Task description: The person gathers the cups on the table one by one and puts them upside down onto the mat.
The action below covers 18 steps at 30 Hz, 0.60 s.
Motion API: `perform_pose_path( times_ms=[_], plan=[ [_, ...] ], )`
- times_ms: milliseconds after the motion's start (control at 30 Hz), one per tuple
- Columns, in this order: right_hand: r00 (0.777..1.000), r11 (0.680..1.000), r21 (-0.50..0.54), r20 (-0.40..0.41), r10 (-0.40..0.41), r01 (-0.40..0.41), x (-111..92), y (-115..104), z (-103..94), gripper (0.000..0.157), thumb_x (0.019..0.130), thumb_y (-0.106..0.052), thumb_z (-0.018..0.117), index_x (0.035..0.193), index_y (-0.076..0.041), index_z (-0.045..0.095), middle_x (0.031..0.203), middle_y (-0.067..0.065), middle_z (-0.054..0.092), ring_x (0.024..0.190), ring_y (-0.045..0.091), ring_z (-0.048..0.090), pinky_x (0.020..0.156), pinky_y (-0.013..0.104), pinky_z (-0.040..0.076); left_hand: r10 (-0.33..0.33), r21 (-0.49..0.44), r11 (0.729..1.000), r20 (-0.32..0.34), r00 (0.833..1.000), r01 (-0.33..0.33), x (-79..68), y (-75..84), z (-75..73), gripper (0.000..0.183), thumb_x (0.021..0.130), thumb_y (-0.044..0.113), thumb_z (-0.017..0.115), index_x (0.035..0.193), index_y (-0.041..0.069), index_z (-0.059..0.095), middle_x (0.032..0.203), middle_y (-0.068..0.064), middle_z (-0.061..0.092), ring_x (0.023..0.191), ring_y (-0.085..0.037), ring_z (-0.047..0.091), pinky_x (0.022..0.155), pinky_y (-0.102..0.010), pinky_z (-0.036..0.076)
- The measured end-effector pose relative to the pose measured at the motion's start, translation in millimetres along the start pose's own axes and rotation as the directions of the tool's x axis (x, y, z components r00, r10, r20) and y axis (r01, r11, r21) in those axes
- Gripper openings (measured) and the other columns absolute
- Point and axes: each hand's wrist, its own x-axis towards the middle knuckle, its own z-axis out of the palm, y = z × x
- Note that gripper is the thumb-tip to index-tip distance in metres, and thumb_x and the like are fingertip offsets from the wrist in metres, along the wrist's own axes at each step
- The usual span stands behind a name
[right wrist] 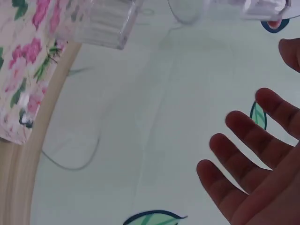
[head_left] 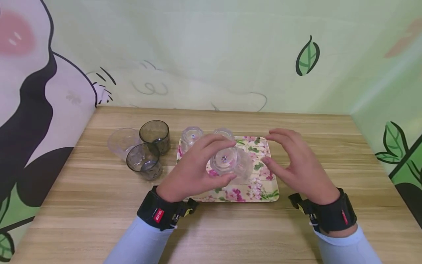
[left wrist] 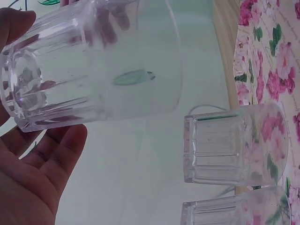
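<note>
My left hand [head_left: 194, 168] grips a clear glass [left wrist: 105, 70] by its base end, thumb on one side and fingers on the other. The glass is upside down, base up, over the floral tray [head_left: 263, 183]. In the left wrist view its rim is apart from the tray. Farther back on the tray, another clear glass [head_left: 192, 136] and a second one [head_left: 224, 132] stand inverted, partly behind my left hand in the head view. My right hand [head_left: 303, 168] hovers at the tray's right side, fingers spread and holding nothing.
Left of the tray, two smoky dark glasses [head_left: 154, 132] and a clear glass [head_left: 120, 141] stand upright, close together, on the wooden table [head_left: 82, 205]. A pale green printed backdrop [head_left: 211, 55] rises behind the table.
</note>
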Motion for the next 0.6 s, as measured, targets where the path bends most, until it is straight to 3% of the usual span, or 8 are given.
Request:
perform_pose_path(
  times_ms=[133,400,600],
  plan=[
    [1.0,0.998,-0.055,0.004,0.019,-0.018,0,4,-5.6,0.052,0.083,-0.019,0.078,0.129,0.0,0.06,0.131,0.025,0.063,0.124,0.04,0.054,0.101,0.063,0.05,-0.008,0.012,1.0,-0.003,1.0,0.008,-0.4,-0.1,1.5,0.065,0.079,0.03,0.083,0.136,0.013,0.058,0.136,-0.011,0.06,0.13,-0.024,0.051,0.11,-0.048,0.049],
    [0.983,0.982,-0.113,0.086,0.165,-0.155,-3,7,-17.5,0.047,0.09,-0.024,0.074,0.13,-0.004,0.061,0.131,0.021,0.065,0.124,0.038,0.057,0.101,0.064,0.052,-0.001,0.052,0.999,-0.008,1.0,0.001,-0.1,-0.5,3.3,0.064,0.079,0.032,0.082,0.135,0.012,0.059,0.134,-0.012,0.061,0.129,-0.025,0.051,0.109,-0.048,0.049],
    [0.968,0.975,-0.134,0.156,0.198,-0.178,-5,11,-16.7,0.048,0.093,-0.032,0.071,0.133,-0.008,0.061,0.132,0.019,0.066,0.124,0.036,0.058,0.101,0.063,0.053,-0.01,0.111,0.994,-0.023,1.0,0.012,0.4,-2.3,2.5,0.064,0.078,0.034,0.083,0.133,0.012,0.061,0.131,-0.012,0.064,0.126,-0.025,0.055,0.108,-0.046,0.052]
  ],
)
